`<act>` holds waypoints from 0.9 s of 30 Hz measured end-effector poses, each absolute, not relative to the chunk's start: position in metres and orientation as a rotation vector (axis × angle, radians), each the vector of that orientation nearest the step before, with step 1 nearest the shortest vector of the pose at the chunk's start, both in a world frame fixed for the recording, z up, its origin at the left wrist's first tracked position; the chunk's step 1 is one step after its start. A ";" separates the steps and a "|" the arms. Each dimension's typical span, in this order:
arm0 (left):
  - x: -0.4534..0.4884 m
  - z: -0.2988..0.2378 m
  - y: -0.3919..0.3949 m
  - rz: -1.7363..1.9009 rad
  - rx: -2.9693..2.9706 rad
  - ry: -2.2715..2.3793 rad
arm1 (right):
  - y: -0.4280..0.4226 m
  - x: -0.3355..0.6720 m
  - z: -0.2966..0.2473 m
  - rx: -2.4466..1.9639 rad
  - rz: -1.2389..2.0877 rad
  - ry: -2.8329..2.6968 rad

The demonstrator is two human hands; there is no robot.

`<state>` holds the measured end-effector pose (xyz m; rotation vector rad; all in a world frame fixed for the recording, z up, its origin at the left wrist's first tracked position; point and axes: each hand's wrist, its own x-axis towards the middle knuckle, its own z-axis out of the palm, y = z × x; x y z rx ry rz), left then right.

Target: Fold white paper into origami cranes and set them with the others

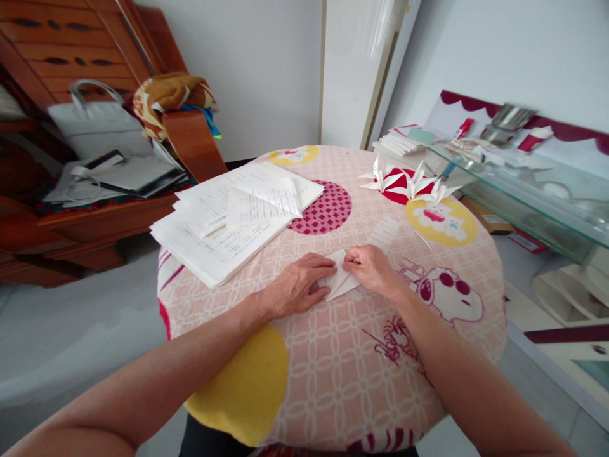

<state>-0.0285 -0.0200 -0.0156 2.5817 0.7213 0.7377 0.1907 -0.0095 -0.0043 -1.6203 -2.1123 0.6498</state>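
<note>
A small folded piece of white paper (339, 280) lies on the pink patterned tablecloth (333, 368) of a round table. My left hand (297, 282) rests flat on its left part, fingers stretched out and pressing it down. My right hand (371, 266) pinches the paper's upper right edge with closed fingers. Several finished white paper cranes (409, 182) stand at the far side of the table.
A stack of printed sheets (228, 216) lies at the table's left. A glass shelf (518, 184) with small items stands to the right. A wooden bench (95, 209) with a white bag (95, 124), papers and a blanket stands at the left.
</note>
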 end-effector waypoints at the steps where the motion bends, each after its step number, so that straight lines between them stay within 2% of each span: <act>1: -0.029 -0.016 -0.020 0.735 2.587 0.720 | -0.010 0.190 -0.004 -1.621 0.639 -2.115; 27: -0.027 -0.014 -0.022 0.633 2.701 0.711 | -0.013 0.183 0.000 -1.679 0.517 -2.118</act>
